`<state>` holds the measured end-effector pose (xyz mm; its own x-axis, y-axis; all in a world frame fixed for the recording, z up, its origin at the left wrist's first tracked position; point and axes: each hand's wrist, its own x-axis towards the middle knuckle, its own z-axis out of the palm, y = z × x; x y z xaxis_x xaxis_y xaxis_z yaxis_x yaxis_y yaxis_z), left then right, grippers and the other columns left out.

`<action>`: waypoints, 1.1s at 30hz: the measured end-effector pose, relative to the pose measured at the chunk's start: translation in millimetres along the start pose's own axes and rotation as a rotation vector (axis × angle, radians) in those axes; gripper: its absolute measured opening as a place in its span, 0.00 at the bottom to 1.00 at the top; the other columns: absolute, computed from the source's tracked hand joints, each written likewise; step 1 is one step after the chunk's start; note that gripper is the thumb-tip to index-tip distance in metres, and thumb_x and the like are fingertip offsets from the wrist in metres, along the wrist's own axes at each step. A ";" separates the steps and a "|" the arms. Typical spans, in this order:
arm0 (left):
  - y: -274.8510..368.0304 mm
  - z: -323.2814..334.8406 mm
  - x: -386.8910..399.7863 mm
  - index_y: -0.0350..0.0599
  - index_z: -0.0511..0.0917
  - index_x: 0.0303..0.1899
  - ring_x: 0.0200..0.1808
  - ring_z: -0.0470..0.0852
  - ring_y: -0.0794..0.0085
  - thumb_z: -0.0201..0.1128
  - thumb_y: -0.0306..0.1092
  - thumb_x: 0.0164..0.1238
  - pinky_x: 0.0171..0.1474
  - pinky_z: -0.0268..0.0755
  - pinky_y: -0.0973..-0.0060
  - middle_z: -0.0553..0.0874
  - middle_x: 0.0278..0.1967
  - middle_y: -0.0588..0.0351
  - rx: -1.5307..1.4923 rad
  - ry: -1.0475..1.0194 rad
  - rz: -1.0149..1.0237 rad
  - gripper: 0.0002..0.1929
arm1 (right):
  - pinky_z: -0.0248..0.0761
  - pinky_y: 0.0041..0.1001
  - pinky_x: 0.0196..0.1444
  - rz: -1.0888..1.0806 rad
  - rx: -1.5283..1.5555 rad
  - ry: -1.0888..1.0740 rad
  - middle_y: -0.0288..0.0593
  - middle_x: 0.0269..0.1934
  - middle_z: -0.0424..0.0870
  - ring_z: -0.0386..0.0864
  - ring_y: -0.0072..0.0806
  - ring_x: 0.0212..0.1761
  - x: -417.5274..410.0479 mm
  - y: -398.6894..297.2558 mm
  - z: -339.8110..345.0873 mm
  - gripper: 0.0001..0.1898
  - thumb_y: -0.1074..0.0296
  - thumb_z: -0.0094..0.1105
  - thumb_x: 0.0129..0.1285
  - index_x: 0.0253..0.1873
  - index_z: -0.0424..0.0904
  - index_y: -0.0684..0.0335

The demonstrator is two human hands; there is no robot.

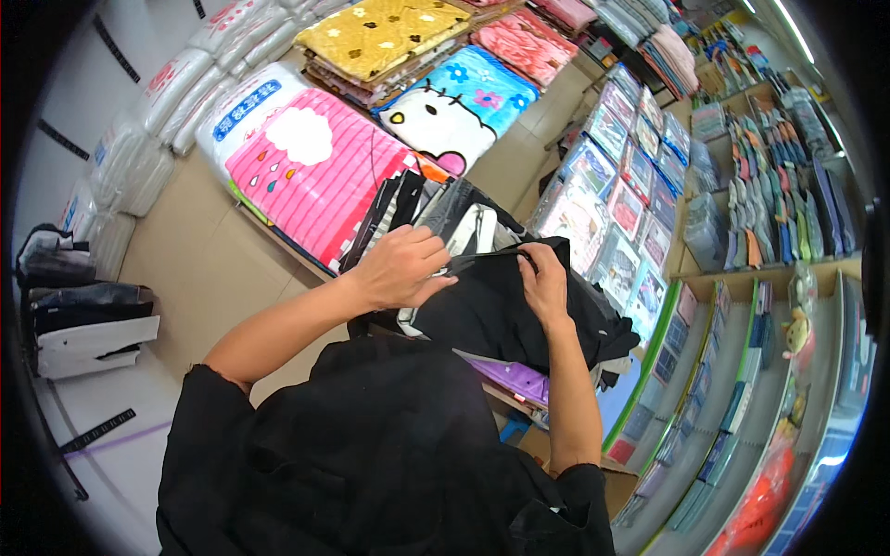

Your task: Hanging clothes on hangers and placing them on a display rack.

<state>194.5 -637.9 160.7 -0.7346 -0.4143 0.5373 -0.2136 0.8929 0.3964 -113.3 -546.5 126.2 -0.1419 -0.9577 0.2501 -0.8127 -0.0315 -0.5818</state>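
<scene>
A black cloth garment (476, 302) lies spread in front of me over a pile of other items. My right hand (544, 281) pinches its upper edge between thumb and fingers. To the left, my left hand (410, 267) is closed, and a clear plastic piece (460, 264) sticks out from its fingers against the garment's edge. What kind of piece it is cannot be told, as the fingers cover part of it. Beyond my hands stand folded black, grey and striped garments (396, 201), with a white item (476, 229) beside them.
A pink packaged blanket (320, 174), a blue cartoon blanket (452, 111) and a yellow blanket stack (382, 35) lie ahead. Packaged textiles (619, 187) and divided shelves (702, 389) line the right. White bagged bundles (181, 90) and hanging trousers (97, 340) are at left.
</scene>
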 end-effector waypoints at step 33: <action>-79.1 58.7 -109.2 0.40 0.80 0.59 0.52 0.87 0.46 0.69 0.35 0.72 0.56 0.78 0.53 0.88 0.49 0.42 0.048 -0.234 -0.599 0.19 | 0.80 0.37 0.54 0.050 0.080 0.133 0.51 0.49 0.88 0.88 0.49 0.50 -80.4 -43.2 -38.3 0.09 0.77 0.67 0.68 0.52 0.86 0.66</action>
<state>253.8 -653.0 27.0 -0.5987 -0.7991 0.0544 -0.6549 0.5275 0.5412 -88.4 -457.2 160.9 -0.2592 -0.9124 0.3167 -0.7556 -0.0126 -0.6549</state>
